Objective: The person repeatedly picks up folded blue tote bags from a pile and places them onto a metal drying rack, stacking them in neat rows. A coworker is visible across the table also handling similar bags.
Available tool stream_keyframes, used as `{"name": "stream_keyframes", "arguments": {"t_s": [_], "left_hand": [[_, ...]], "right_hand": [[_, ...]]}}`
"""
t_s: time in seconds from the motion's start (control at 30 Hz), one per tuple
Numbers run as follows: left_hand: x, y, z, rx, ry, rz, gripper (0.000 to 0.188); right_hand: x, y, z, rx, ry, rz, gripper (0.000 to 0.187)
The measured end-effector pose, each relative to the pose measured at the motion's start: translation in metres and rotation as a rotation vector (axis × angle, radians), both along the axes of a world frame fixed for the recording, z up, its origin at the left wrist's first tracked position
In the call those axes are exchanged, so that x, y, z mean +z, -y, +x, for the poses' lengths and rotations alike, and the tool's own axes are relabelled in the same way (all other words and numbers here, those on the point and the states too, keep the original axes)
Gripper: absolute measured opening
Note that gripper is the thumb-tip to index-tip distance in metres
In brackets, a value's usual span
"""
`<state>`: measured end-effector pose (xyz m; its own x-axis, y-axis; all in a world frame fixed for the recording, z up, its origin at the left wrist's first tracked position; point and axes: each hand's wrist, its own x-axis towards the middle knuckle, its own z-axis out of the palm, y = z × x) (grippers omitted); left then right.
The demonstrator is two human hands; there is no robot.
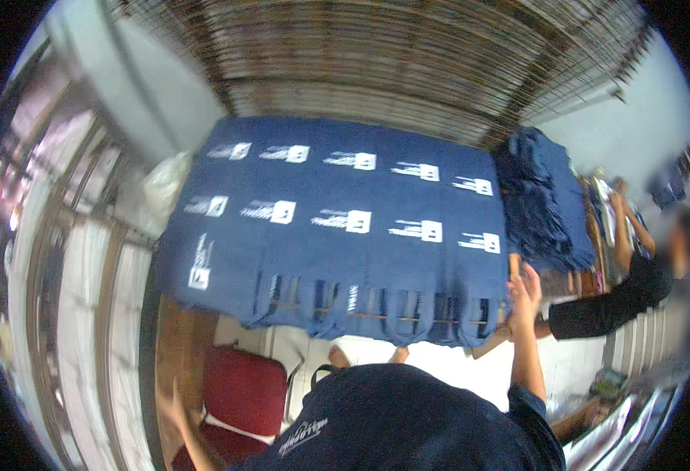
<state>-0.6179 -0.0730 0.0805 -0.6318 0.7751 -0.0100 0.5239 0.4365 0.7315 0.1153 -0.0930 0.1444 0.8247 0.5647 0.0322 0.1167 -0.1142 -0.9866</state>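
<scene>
Bags (306, 184), navy with white prints (431, 231), laid in rows over your table; strap loops (333, 322) hang at the near edge. Step in hand looks like tending that layout. Your right hand (524, 294) is at the near right corner, by a wooden piece (515, 265); can't tell if it's gripping. Your left hand (174, 410), blurred, sits below the near left corner, fingers extended, apparently empty, near a brown board (192, 337). Next move probably calls for keeping straps unsnagged. Dark fabric pile (545, 196) past the right edge, slatted rack (376, 55) beyond the far edge, red chair (244, 390) below the near edge, white floor (455, 365), co-worker's black sleeve (612, 310) at right.
</scene>
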Motion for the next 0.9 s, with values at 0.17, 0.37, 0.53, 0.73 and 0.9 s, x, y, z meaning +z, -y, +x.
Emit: {"name": "stream_keyframes", "arguments": {"t_s": [0.17,0.37,0.53,0.73,0.9], "left_hand": [[-0.104,0.098,-0.097,-0.217,-0.468,0.112,0.047],[-0.147,-0.020,0.175,-0.169,0.491,0.123,0.029],[-0.225,0.037,0.258,-0.227,-0.028,-0.073,0.038],[-0.302,0.091,0.269,-0.420,0.091,-0.574,0.042],[-0.291,0.086,0.299,-0.523,0.238,-0.684,0.045]], "right_hand": [[-0.057,0.159,0.116,-0.544,-0.160,0.000,0.039],[-0.125,0.129,0.146,-0.447,-0.316,0.104,0.028],[-0.100,0.113,0.158,-0.373,-0.298,0.066,0.027],[-0.130,0.137,0.211,-0.501,-0.400,0.161,0.022],[-0.155,0.120,0.246,-0.543,-0.436,0.230,0.023]]}}
